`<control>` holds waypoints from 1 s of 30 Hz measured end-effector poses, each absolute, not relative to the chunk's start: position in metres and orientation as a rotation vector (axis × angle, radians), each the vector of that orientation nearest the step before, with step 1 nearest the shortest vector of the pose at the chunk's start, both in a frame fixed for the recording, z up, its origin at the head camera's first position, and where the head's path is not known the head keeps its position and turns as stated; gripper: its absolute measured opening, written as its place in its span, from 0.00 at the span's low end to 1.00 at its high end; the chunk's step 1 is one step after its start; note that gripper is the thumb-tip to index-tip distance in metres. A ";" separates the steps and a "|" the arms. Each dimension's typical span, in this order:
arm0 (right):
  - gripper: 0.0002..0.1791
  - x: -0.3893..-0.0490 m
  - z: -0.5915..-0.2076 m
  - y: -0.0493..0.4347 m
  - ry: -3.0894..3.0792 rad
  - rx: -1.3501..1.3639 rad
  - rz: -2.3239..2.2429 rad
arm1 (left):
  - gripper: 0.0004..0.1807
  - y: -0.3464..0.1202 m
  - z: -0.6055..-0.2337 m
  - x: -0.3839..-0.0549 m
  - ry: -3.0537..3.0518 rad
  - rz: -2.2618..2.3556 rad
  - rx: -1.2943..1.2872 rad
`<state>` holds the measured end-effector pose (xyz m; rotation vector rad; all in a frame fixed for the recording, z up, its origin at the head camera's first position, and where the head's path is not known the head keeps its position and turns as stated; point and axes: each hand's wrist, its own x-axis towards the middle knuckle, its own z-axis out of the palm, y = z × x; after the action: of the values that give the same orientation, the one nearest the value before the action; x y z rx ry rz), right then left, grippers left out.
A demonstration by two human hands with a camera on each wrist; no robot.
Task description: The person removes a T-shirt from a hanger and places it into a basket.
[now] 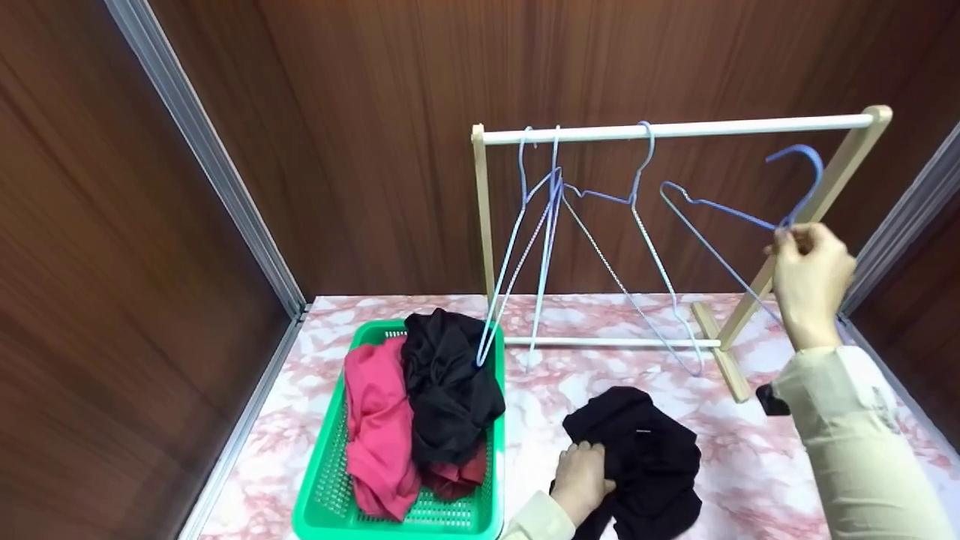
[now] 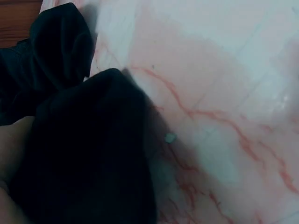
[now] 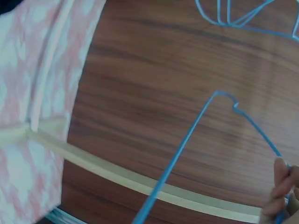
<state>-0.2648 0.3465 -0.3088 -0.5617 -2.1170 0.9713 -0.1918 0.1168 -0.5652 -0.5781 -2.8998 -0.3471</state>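
Pinched in my right hand is a blue wire clothes hanger, held at the neck just below its hook. The hook points up, off the rail, near the right end of the rack. In the right wrist view the fingertips close round the wire at the right edge. My left hand grips the left side of a crumpled black garment on the table. In the left wrist view only part of that hand shows, beside dark cloth.
Several wire hangers hang from the white rail of a wooden-legged rack. A green basket at the left holds a pink cloth, a black cloth and a dark red cloth. Brown panels surround the marbled table.
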 end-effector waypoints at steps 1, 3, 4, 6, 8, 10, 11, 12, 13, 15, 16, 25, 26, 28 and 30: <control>0.17 -0.267 -0.306 0.345 -2.095 -0.576 0.951 | 0.22 0.117 -0.566 -0.192 -2.906 -0.334 -0.562; 0.18 -0.270 -0.299 0.341 -2.067 -0.614 0.894 | 0.19 0.117 -0.567 -0.191 -2.911 -0.326 -0.533; 0.19 -0.272 -0.296 0.340 -2.061 -0.630 0.866 | 0.19 0.117 -0.567 -0.191 -2.909 -0.331 -0.524; 0.19 -0.275 -0.291 0.337 -2.065 -0.651 0.834 | 0.18 0.117 -0.569 -0.190 -2.886 -0.324 -0.520; 0.19 -0.278 -0.285 0.336 -2.078 -0.670 0.821 | 0.18 0.117 -0.570 -0.188 -2.859 -0.329 -0.515; 0.19 -0.280 -0.280 0.336 -2.096 -0.690 0.829 | 0.19 0.118 -0.571 -0.188 -2.850 -0.308 -0.514; 0.19 -0.281 -0.277 0.337 -2.107 -0.700 0.836 | 0.20 0.119 -0.571 -0.188 -2.855 -0.292 -0.517; 0.19 -0.282 -0.275 0.337 -2.116 -0.707 0.843 | 0.21 0.120 -0.571 -0.188 -2.866 -0.286 -0.517; 0.19 -0.284 -0.273 0.338 -2.127 -0.714 0.848 | 0.22 0.120 -0.571 -0.189 -2.882 -0.276 -0.521; 0.19 -0.286 -0.270 0.339 -2.160 -0.728 0.864 | 0.23 0.121 -0.571 -0.190 -2.925 -0.260 -0.545; 0.20 -0.286 -0.269 0.339 -2.175 -0.730 0.873 | 0.25 0.122 -0.571 -0.190 -2.952 -0.258 -0.556; 0.21 -0.292 -0.272 0.337 -2.264 -0.730 0.905 | 0.47 0.123 -0.571 -0.194 -3.020 -0.388 -0.535; 0.21 -0.293 -0.272 0.337 -2.273 -0.732 0.909 | 0.52 0.123 -0.571 -0.195 -3.014 -0.415 -0.530; 0.22 -0.295 -0.273 0.337 -2.289 -0.735 0.915 | 0.58 0.123 -0.571 -0.197 -3.014 -0.437 -0.528; 0.22 -0.296 -0.274 0.337 -2.306 -0.734 0.920 | 0.57 0.122 -0.571 -0.200 -3.032 -0.435 -0.535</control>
<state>-0.2964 0.3369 -0.2738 -0.7340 -2.3061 0.9196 -0.1998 0.1223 -0.5709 -0.5348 -3.0315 -0.4350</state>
